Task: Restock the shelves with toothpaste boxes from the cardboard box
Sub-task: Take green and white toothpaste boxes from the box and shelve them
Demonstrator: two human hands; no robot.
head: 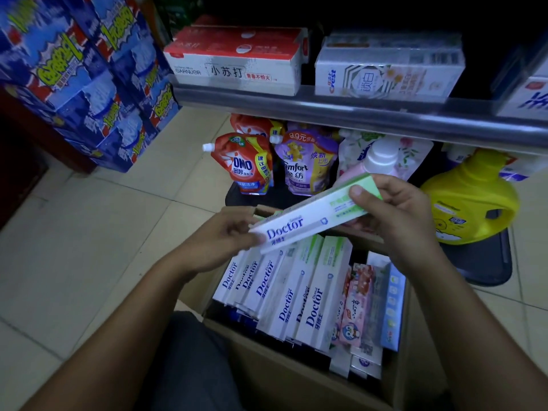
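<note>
"What have the hands got there?"

"1 white-and-green toothpaste box [308, 221], held at a slant above the open cardboard box [284, 366]. The left hand [219, 241] pinches its lower, nearer end. The right hand [397, 221] grips the upper green end, thumb on top and fingers curled underneath."

"What's under it?"

"More toothpaste boxes [296, 292] of the same make, packed side by side in the cardboard box and leaning a little. A pink box [353, 301] sits just beside them on the right."

"And the shelf?"

"The shelf [355, 114] is straight ahead, higher than the hands. On it lie a red-and-white pack [237, 63] and a pale pack marked Crest [385, 72], with a gap between the 2. Below the shelf stand a red pouch [246, 164], a purple pouch [305, 164] touching it, and a yellow jug [468, 200] further right, close behind the right hand."
</note>
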